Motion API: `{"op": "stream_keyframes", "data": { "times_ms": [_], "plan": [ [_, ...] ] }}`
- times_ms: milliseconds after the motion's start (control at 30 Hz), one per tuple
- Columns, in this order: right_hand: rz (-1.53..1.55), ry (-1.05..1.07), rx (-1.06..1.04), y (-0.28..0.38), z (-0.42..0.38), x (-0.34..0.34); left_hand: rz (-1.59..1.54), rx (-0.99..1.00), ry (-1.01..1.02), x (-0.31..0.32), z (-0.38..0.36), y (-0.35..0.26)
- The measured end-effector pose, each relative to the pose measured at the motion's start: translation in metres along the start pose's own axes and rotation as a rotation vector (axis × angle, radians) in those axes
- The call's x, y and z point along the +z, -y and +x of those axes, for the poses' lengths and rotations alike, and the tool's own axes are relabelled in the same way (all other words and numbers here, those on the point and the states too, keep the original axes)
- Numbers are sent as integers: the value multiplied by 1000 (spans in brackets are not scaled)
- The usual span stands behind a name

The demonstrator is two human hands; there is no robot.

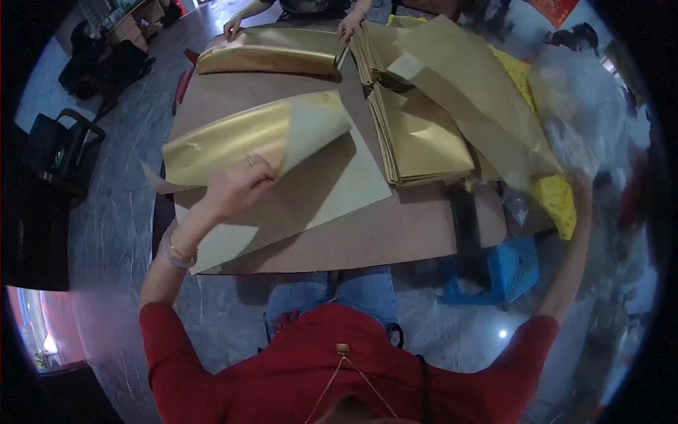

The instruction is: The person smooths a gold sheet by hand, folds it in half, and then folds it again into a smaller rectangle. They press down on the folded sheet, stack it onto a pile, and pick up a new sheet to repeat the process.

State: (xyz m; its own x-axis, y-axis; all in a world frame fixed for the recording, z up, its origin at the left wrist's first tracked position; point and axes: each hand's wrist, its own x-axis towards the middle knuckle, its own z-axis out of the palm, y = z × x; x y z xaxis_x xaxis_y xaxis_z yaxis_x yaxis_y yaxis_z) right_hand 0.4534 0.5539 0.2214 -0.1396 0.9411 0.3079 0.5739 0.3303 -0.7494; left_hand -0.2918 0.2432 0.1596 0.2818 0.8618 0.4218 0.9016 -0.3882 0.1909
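Observation:
My left hand point(244, 185) is closed at the lower edge of a gold sheet point(226, 140), its fingers pinched together. That sheet curls over, and its pale underside point(314, 131) shows at the right end. Beneath lies a pale, flat sheet point(296, 205) on the brown table point(431, 226). My right arm reaches far right, where my right hand point(582, 182) is blurred beside a clear plastic bag point(579, 106); its fingers cannot be made out. Between the hands rests a stack of folded gold paper point(427, 138), with large loose brown sheets point(473, 92) over its right side.
Across the table, a co-worker's two hands point(233, 28) point(349, 25) touch another gold sheet point(272, 53). Yellow material point(554, 201) hangs at the table's right edge. A blue stool point(519, 268) stands below it. A black chair point(63, 148) is on the left.

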Motion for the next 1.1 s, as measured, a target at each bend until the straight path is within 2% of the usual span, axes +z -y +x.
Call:
{"op": "stream_keyframes", "data": {
  "times_ms": [67, 133, 233, 267, 300, 367, 400, 433, 467, 500, 533, 600, 633, 667, 700, 733, 767, 800, 833, 867, 900, 933, 967, 1000, 1033, 1067, 1100],
  "plan": [
    [-71, 10, -107, -7, 11, 5, 60, 133, 34, 36, -27, -17],
    [36, -14, -99, -13, 18, 8, 222, 168, 109, 74, -48, -26],
    [42, 40, -66, -9, 25, 9, 186, 99, 126, 94, -52, -36],
    [6, 18, -125, -12, 28, 12, 152, 43, 81, 106, -53, -40],
    [-14, 5, -151, -16, 27, 14, 149, 47, 84, 108, -51, -45],
    [-78, -26, -203, -26, 23, 17, 146, 13, -40, 112, -44, -51],
    [-125, -45, -230, -35, 19, 15, 29, -11, 108, 96, -37, -55],
    [-155, -62, -241, -35, 17, 9, 25, 1, 107, 93, -32, -57],
    [-186, -79, -251, -35, 14, 3, -55, 20, 23, 92, -26, -60],
    [-93, -102, -229, -30, 12, -3, -135, 42, -63, 93, -17, -63],
    [-1, -125, -210, -19, 9, -5, -174, -20, -34, 91, 0, -70],
    [187, -161, -164, -2, 4, -2, -425, -167, 10, 89, 56, -87],
    [284, -176, -139, 6, 0, 5, -705, -261, 114, 87, 92, -98],
    [550, -185, -89, 20, -4, 14, -982, -355, 222, 87, 130, -108],
    [819, -211, -43, 35, -8, 23, -1395, -548, 342, 96, 168, -117],
    [811, -223, -46, 55, -11, 31, -1720, -652, 458, 105, 200, -126],
    [941, -286, -23, 73, -12, 34, -2008, -812, 574, 114, 231, -136],
    [1074, -347, 5, 83, -11, 35, -2206, -884, 687, 129, 254, -146],
    [1093, -411, 4, 87, -11, 32, -2203, -869, 699, 143, 269, -162],
    [1089, -422, -4, 88, -9, 24, -2316, -1001, 747, 157, 283, -179],
    [1125, -294, -95, 88, -6, 16, -2422, -1146, 799, 160, 294, -193],
    [1157, -160, -187, 88, -4, 10, -2419, -1138, 810, 162, 298, -204],
    [1155, -170, -189, 89, -7, 2, -2536, -1024, 702, 165, 299, -216],
    [1156, -87, -233, 94, -10, -4, -2647, -912, 586, 167, 301, -226],
    [1156, -1, -273, 108, -14, -4, -2749, -870, 306, 176, 309, -235],
    [1155, 42, -292, 120, -19, 1, -2749, -878, 310, 184, 321, -230],
    [1153, 86, -310, 135, -25, 8, -2707, -791, 257, 191, 340, -220]
  ]
}}
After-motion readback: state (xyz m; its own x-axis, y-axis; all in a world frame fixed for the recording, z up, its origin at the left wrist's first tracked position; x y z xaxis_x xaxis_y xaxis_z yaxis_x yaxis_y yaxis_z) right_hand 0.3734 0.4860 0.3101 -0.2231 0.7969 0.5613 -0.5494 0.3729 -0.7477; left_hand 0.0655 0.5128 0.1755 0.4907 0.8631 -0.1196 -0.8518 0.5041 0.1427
